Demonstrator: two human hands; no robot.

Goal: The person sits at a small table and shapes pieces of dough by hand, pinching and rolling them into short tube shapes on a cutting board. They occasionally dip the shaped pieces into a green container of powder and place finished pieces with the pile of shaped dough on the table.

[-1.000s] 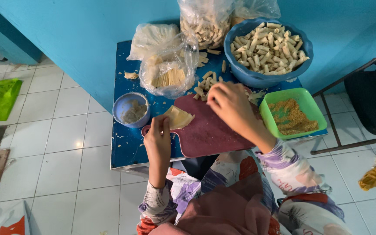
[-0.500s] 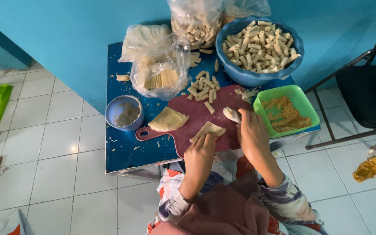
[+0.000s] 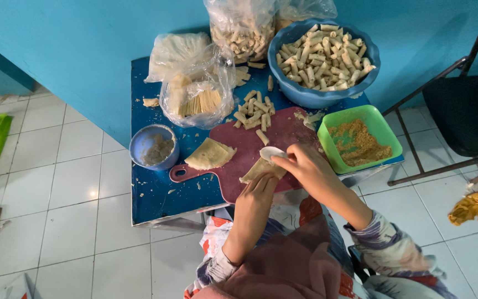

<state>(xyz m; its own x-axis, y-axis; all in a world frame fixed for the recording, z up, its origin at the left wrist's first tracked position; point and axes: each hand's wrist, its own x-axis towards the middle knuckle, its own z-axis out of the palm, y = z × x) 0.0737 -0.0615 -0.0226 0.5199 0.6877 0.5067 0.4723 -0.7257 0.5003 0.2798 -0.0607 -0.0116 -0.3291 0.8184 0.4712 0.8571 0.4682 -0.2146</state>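
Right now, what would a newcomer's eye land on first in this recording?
The big blue scalloped bowl heaped with pale rolled pastries, at the far right of the small blue table. Nearer, both hands work a thin wrapper on the dark red cutting board; the right hand holds a white spoon.

Soft, even daylight fills my view; shadows under my hands are faint. A pale glare spot sits on the glossy white floor tiles (image 3: 89,194), and the clear plastic bags (image 3: 195,88) shine. Focus is sharp centrally; edges bend slightly outward.
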